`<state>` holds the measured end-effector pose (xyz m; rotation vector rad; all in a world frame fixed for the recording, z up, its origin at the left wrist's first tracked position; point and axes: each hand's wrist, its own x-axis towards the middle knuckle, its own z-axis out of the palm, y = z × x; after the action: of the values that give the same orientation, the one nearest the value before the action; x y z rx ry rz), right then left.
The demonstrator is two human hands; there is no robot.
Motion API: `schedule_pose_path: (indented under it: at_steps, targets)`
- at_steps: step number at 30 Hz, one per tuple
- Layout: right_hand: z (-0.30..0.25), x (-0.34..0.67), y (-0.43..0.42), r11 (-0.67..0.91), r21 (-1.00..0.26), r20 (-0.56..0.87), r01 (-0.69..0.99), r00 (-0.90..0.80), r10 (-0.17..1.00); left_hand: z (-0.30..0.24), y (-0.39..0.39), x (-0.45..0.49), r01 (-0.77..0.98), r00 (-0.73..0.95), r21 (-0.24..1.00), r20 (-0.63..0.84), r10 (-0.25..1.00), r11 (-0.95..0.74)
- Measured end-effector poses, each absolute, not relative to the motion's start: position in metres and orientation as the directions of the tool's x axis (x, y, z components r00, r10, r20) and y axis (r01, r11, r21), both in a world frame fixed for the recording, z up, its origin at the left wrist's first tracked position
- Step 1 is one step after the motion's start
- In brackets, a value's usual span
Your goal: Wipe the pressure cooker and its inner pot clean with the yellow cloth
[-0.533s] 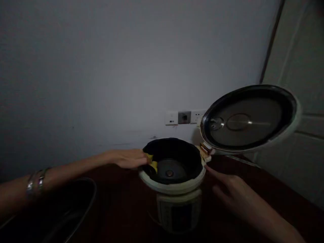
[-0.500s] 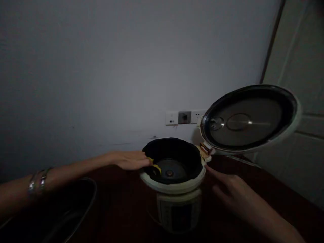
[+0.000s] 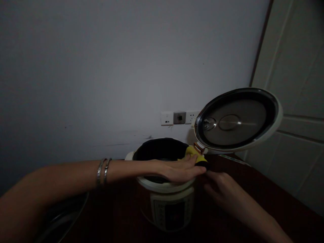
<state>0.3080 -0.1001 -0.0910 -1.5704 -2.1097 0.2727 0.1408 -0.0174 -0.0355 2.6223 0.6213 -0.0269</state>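
Observation:
A white rice cooker point(image 3: 165, 206) stands on a dark table with its lid point(image 3: 236, 118) swung up to the right. My left hand point(image 3: 181, 168) reaches across the dark pot opening and presses a yellow cloth point(image 3: 193, 153) against the right rim by the hinge, fingers flat on it. My right hand point(image 3: 222, 190) rests beside the cooker's right side, fingers loosely curled, nothing visible in it.
A dark round pot point(image 3: 60, 219) sits at the lower left on the table point(image 3: 253, 189). A row of wall sockets point(image 3: 177, 118) is behind the cooker. A pale door point(image 3: 293, 101) stands at the right.
My left hand has carried the yellow cloth from the left rim across the opening to the right rim near the hinge. The view shifted slightly right.

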Motion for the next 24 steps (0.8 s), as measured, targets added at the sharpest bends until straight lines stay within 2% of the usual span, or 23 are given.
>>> schedule_pose_path:
  at_steps: [4, 7, 10, 13, 18, 24]
  targets:
    - [-0.094, 0.310, -0.099, 0.336, -0.455, 0.272, 0.825, -0.231, 0.934, -0.038, 0.009, 0.156, 0.468, 0.884, 0.328, -0.165, 0.438, -0.820]
    - [-0.101, 0.313, -0.096, 0.333, -0.435, 0.296, 0.836, -0.217, 0.930, -0.040, 0.036, 0.165, 0.434, 0.900, 0.179, -0.132, 0.416, -0.883]
    - [-0.105, 0.315, -0.094, 0.309, -0.418, 0.310, 0.855, -0.185, 0.932, -0.044, 0.063, 0.167, 0.426, 0.904, 0.021, -0.041, 0.425, -0.905]
    - [-0.102, 0.314, -0.096, 0.314, -0.426, 0.309, 0.849, -0.189, 0.932, -0.049, 0.091, 0.162, 0.451, 0.892, -0.068, 0.063, 0.447, -0.890]
    - [-0.098, 0.312, -0.099, 0.320, -0.425, 0.315, 0.847, -0.194, 0.929, -0.047, 0.131, 0.140, 0.541, 0.841, -0.015, 0.029, 0.540, -0.841]
    - [-0.104, 0.313, -0.096, 0.311, -0.380, 0.316, 0.871, -0.194, 0.929, -0.046, 0.153, 0.109, 0.517, 0.855, 0.030, 0.013, 0.518, -0.855]
